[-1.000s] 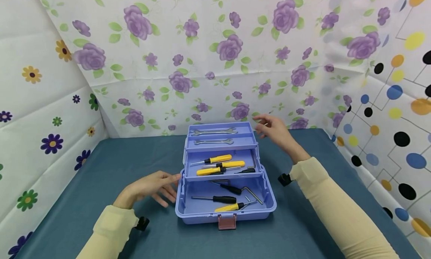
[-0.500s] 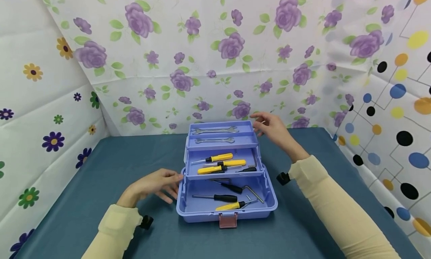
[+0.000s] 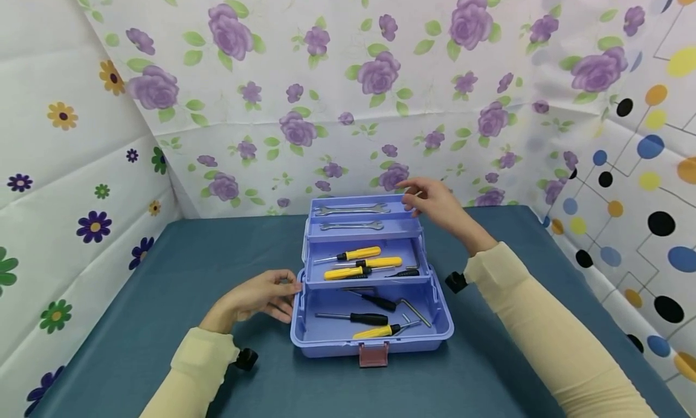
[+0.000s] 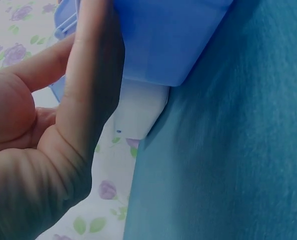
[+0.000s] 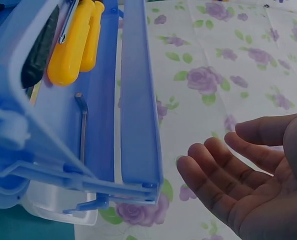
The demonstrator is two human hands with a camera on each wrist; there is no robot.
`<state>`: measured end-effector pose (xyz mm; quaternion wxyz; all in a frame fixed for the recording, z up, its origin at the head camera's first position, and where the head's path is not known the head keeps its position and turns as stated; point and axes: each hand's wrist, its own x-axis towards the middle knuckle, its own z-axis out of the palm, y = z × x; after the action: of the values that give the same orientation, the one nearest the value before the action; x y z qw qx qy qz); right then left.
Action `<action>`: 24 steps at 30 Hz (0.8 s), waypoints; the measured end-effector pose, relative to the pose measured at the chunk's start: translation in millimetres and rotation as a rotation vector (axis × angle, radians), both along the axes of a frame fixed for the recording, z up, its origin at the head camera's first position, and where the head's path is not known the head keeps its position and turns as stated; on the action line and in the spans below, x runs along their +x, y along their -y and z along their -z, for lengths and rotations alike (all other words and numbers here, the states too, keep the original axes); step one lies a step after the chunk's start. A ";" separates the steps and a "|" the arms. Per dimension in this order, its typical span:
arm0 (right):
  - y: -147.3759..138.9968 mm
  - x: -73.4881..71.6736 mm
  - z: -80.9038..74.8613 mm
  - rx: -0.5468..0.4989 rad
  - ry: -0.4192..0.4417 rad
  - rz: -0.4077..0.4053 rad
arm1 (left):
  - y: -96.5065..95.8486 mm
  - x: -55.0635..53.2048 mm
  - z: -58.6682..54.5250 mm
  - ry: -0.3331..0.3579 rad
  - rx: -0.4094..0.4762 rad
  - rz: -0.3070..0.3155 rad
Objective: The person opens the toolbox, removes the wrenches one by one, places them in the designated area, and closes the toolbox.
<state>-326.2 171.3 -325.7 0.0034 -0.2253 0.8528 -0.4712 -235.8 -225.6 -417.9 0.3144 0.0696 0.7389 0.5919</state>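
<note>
A blue-purple cantilever toolbox (image 3: 321, 348) stands unfolded, its trays stepped up toward the back. My left hand (image 3: 255, 297) is at the box's left rim, fingertips right at the edge and the other fingers extended along the outer side. My right hand (image 3: 437, 206) hovers by the right end of the top tray (image 3: 399, 202), fingers loosely bent, nothing in them; the right wrist view shows a gap to the tray. Wrenches (image 3: 352, 226) lie in the top compartments. Yellow-handled screwdrivers (image 3: 363, 253) and a hex key (image 5: 83, 125) lie in the middle tray.
In the box's bottom are a black-handled screwdriver (image 3: 370, 319), another yellow-handled one (image 3: 375, 332) and a hex key (image 3: 417, 313). A reddish-brown latch (image 3: 373, 355) hangs at the front. The blue-green cloth (image 3: 217, 249) meets a flowered curtain (image 3: 272, 134) behind.
My right hand has moved slightly left, closer over the top tray's right corner. My left hand has moved in against the left rim, its fingers drawing together. The view has shifted slightly.
</note>
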 end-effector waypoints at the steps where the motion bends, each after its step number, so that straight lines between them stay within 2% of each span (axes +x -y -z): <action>1: 1.5 -0.8 -0.7 0.011 0.001 -0.009 | -0.2 -0.1 0.1 0.002 0.008 0.002; 8: 12.6 -6.2 -4.9 0.143 -0.028 -0.050 | -1.3 0.9 1.7 0.019 0.050 0.002; 13: 19.5 -5.8 -6.5 0.169 -0.057 -0.074 | -1.9 2.2 4.0 0.016 0.061 -0.007; 24: 23.0 -6.4 -8.0 0.195 -0.029 -0.067 | -2.0 2.4 6.6 0.014 0.096 0.011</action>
<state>-332.7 148.3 -317.7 0.0289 -0.2590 0.8866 -0.3821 -233.4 -223.6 -424.5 0.3190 0.0843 0.7070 0.6255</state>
